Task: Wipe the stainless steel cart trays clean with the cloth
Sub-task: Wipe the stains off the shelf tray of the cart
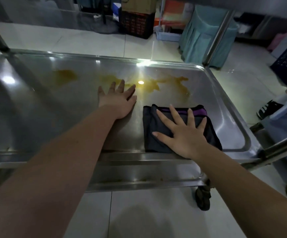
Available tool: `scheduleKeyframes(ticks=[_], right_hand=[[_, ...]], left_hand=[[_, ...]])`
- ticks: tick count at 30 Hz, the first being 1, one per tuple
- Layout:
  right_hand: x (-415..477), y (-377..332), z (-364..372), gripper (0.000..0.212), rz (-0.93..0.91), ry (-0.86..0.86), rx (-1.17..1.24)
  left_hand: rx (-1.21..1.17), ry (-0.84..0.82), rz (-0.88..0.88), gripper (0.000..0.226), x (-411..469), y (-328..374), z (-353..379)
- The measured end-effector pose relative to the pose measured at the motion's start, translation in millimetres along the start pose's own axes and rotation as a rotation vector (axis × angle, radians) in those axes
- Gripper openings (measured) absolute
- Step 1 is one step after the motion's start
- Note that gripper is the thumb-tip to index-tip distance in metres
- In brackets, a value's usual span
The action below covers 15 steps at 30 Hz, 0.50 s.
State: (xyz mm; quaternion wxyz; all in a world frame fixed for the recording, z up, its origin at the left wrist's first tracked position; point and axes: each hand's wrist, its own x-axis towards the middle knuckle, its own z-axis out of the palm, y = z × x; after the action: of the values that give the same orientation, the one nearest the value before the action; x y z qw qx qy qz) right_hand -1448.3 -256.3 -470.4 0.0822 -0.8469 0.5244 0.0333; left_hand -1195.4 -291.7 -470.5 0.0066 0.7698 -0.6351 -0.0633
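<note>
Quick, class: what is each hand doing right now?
Left hand: open, flat on the tray.
Right hand: open, pressing the cloth.

Tray (36, 103) is stainless steel, smooth & glossy w/ bright glare spots near its far edge, the sheen dulled by yellowish-brown, wet-looking smears (178, 83) across the far half. Cloth (148, 121) at the near right corner is soft matt fabric, dark grey w/ purple trim. Cart posts (216, 36) are polished metal tube; floor tiles (87, 40) pale & glossy; crate (136, 24) black plastic lattice, box (137, 5) on it matt cardboard.
</note>
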Motion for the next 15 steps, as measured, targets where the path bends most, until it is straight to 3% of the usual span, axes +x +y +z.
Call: scheduleKeyframes(ticks=[10,15], right_hand=[[178,-10,-28,0.074,0.097,0.046,0.044],[197,-10,-33,0.075,0.088,0.02,0.05]], left_hand=[[-0.003,0.043,0.01,0.053,13,-3,8],[-0.01,0.045,-0.006,0.054,15,-3,6]])
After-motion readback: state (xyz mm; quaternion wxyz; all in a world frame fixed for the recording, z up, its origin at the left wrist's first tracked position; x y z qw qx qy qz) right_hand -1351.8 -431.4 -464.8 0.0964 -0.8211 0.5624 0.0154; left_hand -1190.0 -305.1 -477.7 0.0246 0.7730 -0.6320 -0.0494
